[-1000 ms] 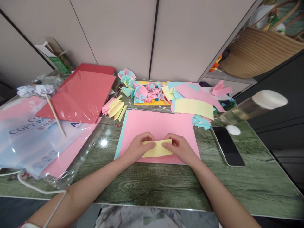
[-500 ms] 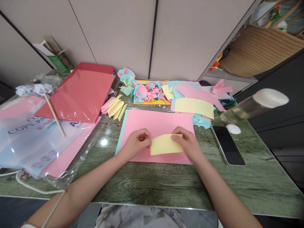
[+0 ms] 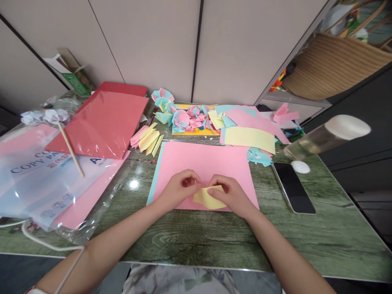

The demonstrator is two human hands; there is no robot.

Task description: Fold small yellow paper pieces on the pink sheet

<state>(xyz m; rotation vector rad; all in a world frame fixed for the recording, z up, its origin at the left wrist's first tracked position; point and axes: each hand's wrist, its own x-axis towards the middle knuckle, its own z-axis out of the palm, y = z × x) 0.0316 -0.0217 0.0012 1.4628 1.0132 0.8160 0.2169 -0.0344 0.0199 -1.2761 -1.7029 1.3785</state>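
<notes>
- Your left hand (image 3: 179,188) and right hand (image 3: 230,195) meet over a small yellow paper (image 3: 209,199), fingers pinched on its edges.
- The paper lies on a pink sheet (image 3: 205,163) on the green table (image 3: 196,239).
- Beyond it, folded paper pieces (image 3: 186,116) cluster; a phone (image 3: 293,187) lies to your right.

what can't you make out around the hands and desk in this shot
Head view only:
- yellow paper: its folds are hidden under the right hand and left hand.
- copy paper pack: its label is cut off by the red sheets.
- bottle: blurred, contents unclear.
</notes>
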